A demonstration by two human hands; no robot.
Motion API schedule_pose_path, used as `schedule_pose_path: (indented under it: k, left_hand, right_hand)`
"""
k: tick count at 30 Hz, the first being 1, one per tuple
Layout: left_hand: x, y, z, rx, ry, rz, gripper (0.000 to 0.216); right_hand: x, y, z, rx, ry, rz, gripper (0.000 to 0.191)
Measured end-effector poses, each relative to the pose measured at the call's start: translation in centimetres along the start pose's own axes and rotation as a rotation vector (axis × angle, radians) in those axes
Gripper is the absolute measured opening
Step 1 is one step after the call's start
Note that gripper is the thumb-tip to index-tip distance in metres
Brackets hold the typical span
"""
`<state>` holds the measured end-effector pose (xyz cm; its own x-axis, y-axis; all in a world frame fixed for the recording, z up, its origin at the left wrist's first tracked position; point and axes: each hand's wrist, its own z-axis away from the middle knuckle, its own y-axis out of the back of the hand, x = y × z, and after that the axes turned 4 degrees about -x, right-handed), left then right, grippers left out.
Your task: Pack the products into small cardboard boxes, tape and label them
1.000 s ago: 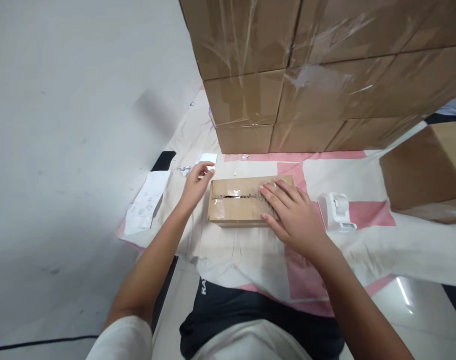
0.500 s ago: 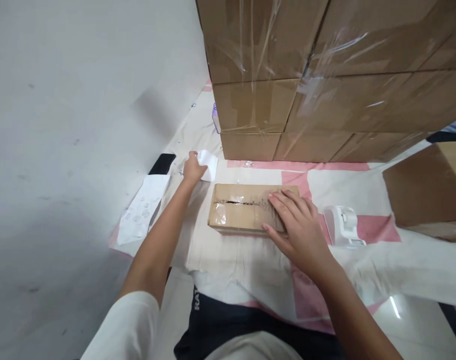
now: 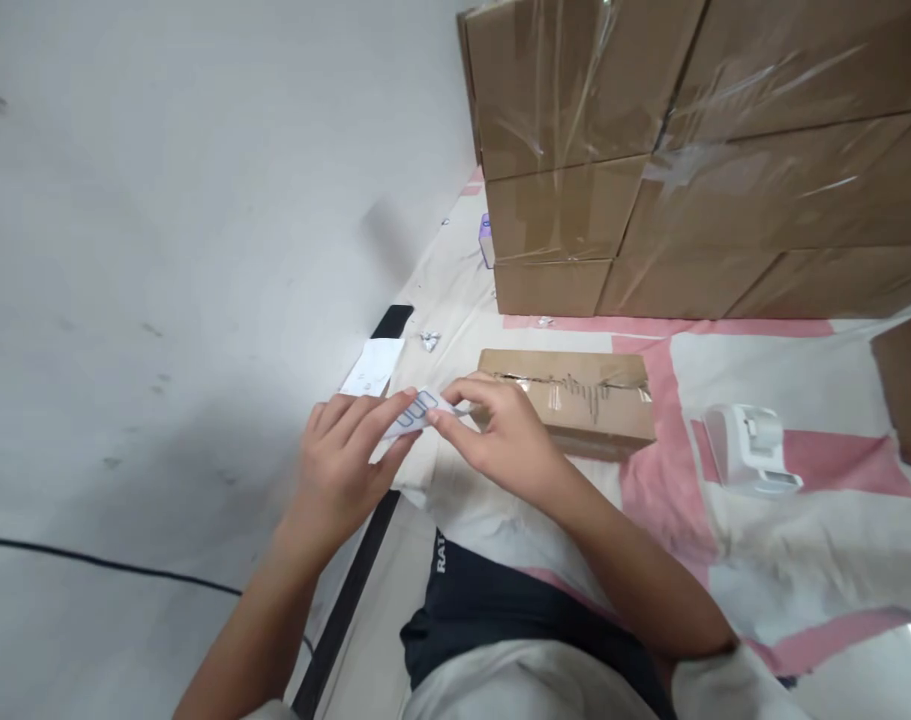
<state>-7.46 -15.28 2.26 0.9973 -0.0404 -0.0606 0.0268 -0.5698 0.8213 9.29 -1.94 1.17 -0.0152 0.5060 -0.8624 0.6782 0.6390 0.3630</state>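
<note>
In front of my body, both hands pinch a small white slip of paper (image 3: 419, 408) with dark looped outlines on it, shaped like paper clips. My left hand (image 3: 346, 455) grips its left side between thumb and fingers. On the right side, the fingertips of my right hand (image 3: 500, 430) are closed on its edge. Just beyond my right hand lies a cardboard box (image 3: 582, 392), its taped top seam uneven and torn-looking. Another white paper sheet (image 3: 374, 364) lies beyond my left hand, partly hidden by it.
A tall stack of taped cardboard boxes (image 3: 695, 200) stands at the back. A white tape dispenser (image 3: 751, 448) sits to the right on the pink and white cloth (image 3: 837, 540). A black phone-like object (image 3: 393, 321) lies by the wall (image 3: 200, 250). Another box (image 3: 909, 385) is at the right edge.
My left hand has brought the white paper slip nearer to me. My right hand has left the box and now grips the slip too. The view has shifted left.
</note>
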Motion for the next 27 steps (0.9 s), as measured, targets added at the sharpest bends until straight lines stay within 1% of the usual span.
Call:
schedule_pose_path:
  k: [2,3,7,11,13,18,23,27]
  left_hand:
    - [0.7,0.8,0.5,0.004,-0.02,-0.029,0.047]
    - [1.1,1.1,0.6,0.014,-0.023,-0.041,0.045]
    - [2.6,1.4,1.3,0.053,-0.026,-0.035,0.035]
    - [3.5,1.3,2.0,0.059,-0.016,0.009,0.03]
    - [3.7,1.2,2.5,0.049,-0.007,0.048,0.028]
    - [4.0,1.2,3.4,-0.009,0.05,0.231,0.025]
    - [4.0,0.9,4.1,-0.003,0.062,0.2,0.023]
    - [3.1,0.2,4.8,0.028,0.18,0.235,0.02]
  right_hand:
    - [-0.3,-0.5,0.6,-0.06,-0.04,-0.129,0.022]
    - [-0.4,-0.7,1.2,-0.076,-0.046,-0.162,0.022]
    - [-0.8,-0.9,3.4,-0.094,-0.054,-0.205,0.018]
    - [-0.9,-0.9,4.6,-0.096,-0.029,-0.216,0.018]
    - [-0.9,-0.9,4.9,-0.091,-0.001,-0.188,0.017]
    - [-0.8,-1.2,5.5,-0.065,0.109,-0.066,0.017]
    - [-0.5,-1.4,5.8,-0.109,0.083,-0.001,0.016]
    - [-0.2,-1.6,5.3,-0.211,0.056,0.065,0.018]
